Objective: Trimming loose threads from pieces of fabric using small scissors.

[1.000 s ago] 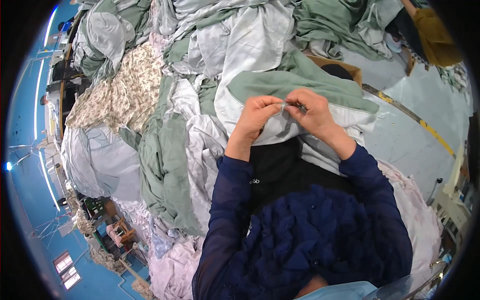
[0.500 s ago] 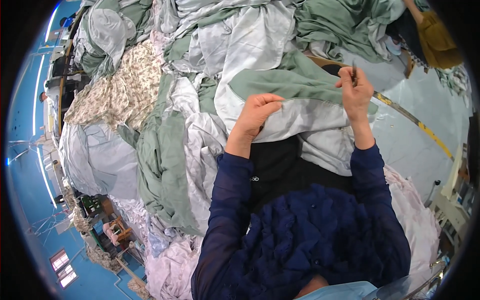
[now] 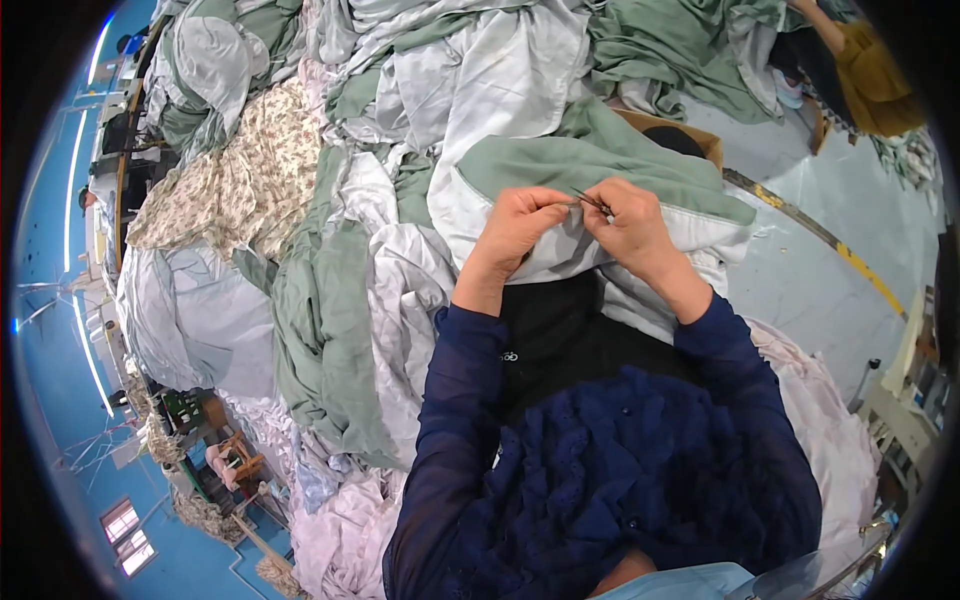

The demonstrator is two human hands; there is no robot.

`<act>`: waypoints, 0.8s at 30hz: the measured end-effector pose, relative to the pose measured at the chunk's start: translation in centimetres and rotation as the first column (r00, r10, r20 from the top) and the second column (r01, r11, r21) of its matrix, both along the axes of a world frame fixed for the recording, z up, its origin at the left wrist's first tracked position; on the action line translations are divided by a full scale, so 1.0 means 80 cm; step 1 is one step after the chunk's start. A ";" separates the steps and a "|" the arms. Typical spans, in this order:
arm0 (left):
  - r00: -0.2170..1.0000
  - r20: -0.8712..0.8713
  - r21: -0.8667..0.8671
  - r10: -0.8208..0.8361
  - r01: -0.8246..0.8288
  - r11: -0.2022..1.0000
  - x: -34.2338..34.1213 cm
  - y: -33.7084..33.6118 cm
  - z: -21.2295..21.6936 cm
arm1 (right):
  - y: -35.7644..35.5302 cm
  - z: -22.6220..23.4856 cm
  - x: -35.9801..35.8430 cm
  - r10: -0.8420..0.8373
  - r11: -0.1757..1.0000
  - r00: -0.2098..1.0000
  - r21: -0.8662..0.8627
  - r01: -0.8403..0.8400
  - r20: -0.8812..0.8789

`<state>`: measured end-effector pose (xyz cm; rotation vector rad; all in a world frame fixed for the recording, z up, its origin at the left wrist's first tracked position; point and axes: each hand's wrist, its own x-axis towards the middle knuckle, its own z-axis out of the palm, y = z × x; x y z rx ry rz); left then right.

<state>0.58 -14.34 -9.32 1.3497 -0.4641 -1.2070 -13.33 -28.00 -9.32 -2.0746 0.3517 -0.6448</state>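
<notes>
A green-and-white cloth (image 3: 640, 170) lies across my lap, its pale seam running between the two colours. My left hand (image 3: 512, 228) is closed, thumb and fingertips pinching the cloth at that seam. Close beside it, my right hand (image 3: 638, 232) wraps round small dark metal thread snips (image 3: 594, 201). Their thin points reach left to the pinching fingertips, just over the seam. Whether the tips touch a thread is too small to tell. Most of the snips are hidden inside my right fingers.
Heaped green and white cloth (image 3: 330, 330) and a floral cloth (image 3: 240, 180) fill the left side. Beyond my right hand is an open cardboard box (image 3: 712, 142). Yellow-and-black tape (image 3: 840, 250) crosses the grey floor. Another person's mustard sleeve (image 3: 875, 80) shows at far right.
My right hand has come left and slightly down with the snips, from the cloth's right part to beside my left fingertips. My left hand keeps its pinch in the same place.
</notes>
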 end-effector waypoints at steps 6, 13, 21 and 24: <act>1.000 -0.030 0.068 -0.003 0.005 0.998 0.000 -0.003 -0.002 | -0.014 0.001 -0.006 -0.102 0.987 0.995 -0.125 0.101 0.000; 0.998 -0.050 0.024 0.027 -0.026 0.999 0.003 0.000 -0.005 | -0.083 -0.004 -0.030 -0.473 0.880 0.881 -0.052 0.472 -0.014; 0.999 -0.031 0.037 0.015 -0.014 0.999 0.013 0.002 0.008 | -0.009 0.003 -0.006 0.271 0.904 0.936 0.393 -0.168 -0.224; 0.890 0.329 0.207 -0.316 0.259 0.944 0.052 0.021 0.046 | -0.024 0.015 -0.022 0.196 0.790 0.966 0.611 -0.053 -0.169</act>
